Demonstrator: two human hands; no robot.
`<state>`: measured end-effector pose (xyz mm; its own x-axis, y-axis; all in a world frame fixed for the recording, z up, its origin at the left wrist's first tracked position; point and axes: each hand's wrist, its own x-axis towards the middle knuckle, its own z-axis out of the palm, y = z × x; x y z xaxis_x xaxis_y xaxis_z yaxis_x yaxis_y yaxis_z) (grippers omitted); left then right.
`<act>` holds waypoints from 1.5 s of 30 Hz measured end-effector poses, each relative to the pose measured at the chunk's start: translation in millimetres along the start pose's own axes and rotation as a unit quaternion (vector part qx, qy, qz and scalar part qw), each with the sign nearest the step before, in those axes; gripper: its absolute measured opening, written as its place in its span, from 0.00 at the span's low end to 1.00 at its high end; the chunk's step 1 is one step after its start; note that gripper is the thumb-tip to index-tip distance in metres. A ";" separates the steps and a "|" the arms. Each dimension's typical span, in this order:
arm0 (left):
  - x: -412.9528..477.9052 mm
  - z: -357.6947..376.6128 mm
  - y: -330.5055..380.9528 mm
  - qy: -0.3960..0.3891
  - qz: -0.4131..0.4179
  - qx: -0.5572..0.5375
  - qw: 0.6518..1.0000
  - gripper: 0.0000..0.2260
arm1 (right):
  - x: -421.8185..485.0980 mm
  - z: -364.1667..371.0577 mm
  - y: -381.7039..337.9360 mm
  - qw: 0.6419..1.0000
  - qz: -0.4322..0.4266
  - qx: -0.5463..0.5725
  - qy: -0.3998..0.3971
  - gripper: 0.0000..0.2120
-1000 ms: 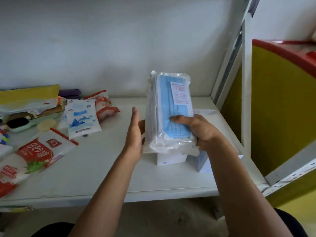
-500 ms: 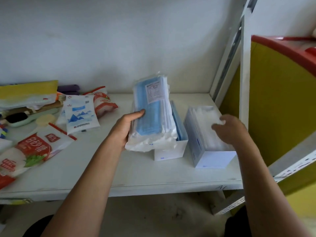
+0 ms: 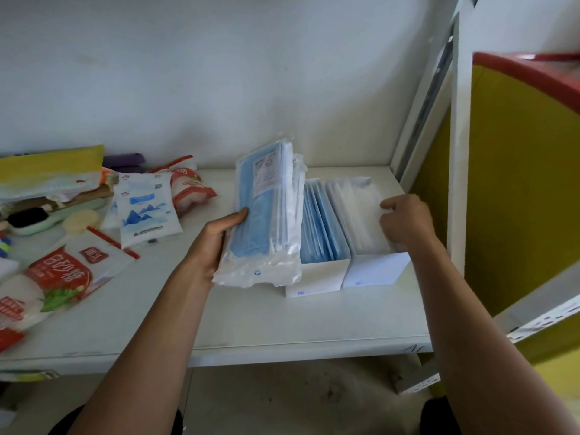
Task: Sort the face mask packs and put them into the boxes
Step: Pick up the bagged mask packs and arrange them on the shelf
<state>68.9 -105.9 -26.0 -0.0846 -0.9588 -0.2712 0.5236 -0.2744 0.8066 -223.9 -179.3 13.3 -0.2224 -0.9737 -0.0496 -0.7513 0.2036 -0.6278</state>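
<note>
Blue mask packs [image 3: 260,215] gripped upright in left hand [image 3: 213,243], right hand [image 3: 405,221] fingers curled on white packs [image 3: 361,215]

On the shelf [image 3: 251,324] two open boxes stood side by side, the left box [image 3: 317,277] near the right box [image 3: 375,271], packs upright in both, a held bundle of packs [image 3: 266,215] just left, food bags [image 3: 147,211] far left.

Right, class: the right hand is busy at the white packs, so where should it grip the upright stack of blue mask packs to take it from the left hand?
Probably the upper half of the blue mask packs, from the right, pinching across the stack's thickness. It stands upright, the left hand clamps its lower left edge, so top and right edge are bare. The right hand sits in the white-pack box.
</note>
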 end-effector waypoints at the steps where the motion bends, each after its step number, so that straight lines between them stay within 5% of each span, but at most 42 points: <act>1: 2.9 4.7 -1.3 -0.007 -0.001 -0.001 1.000 0.16 | 0.0 2.5 -3.2 1.000 -0.008 -0.003 -0.001 0.21; 10: 14.7 21.4 -1.6 0.009 0.010 -0.035 0.999 0.13 | -11.7 9.6 -6.7 1.000 -0.012 -0.021 0.014 0.21; 13: 10.7 18.5 1.8 0.034 0.055 -0.015 0.998 0.16 | -30.0 10.6 -17.3 0.987 -0.111 0.067 0.092 0.16; 15: 7.0 22.2 4.6 0.074 0.118 0.020 0.990 0.22 | -53.3 11.4 -36.2 0.962 -0.161 0.220 0.016 0.12; 17: -1.8 37.1 6.6 0.118 0.178 0.067 0.975 0.22 | -75.3 14.9 -57.9 0.911 -0.129 0.351 -0.172 0.12; 19: -9.7 48.8 6.4 0.146 0.206 0.104 0.962 0.19 | -83.2 24.4 -68.7 0.886 -0.112 0.373 -0.250 0.14; 25: -21.8 37.0 10.8 0.075 0.057 0.003 0.995 0.24 | -77.8 32.0 -70.0 0.851 -0.015 0.462 -0.250 0.18; 34: -22.6 -12.1 15.1 0.161 0.105 0.014 0.981 0.08 | -60.1 15.5 -55.4 0.747 0.037 0.601 -0.282 0.18; 45: 14.5 -52.9 -21.9 0.279 0.032 0.283 0.917 0.11 | -51.1 12.3 -33.7 0.787 0.025 0.570 -0.235 0.21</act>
<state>101.0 -110.0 -75.4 0.4598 -0.8307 -0.3140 -0.0241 -0.3651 0.9306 -179.6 -137.7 27.4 0.2223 -0.9522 -0.2094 0.3558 0.2792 -0.8919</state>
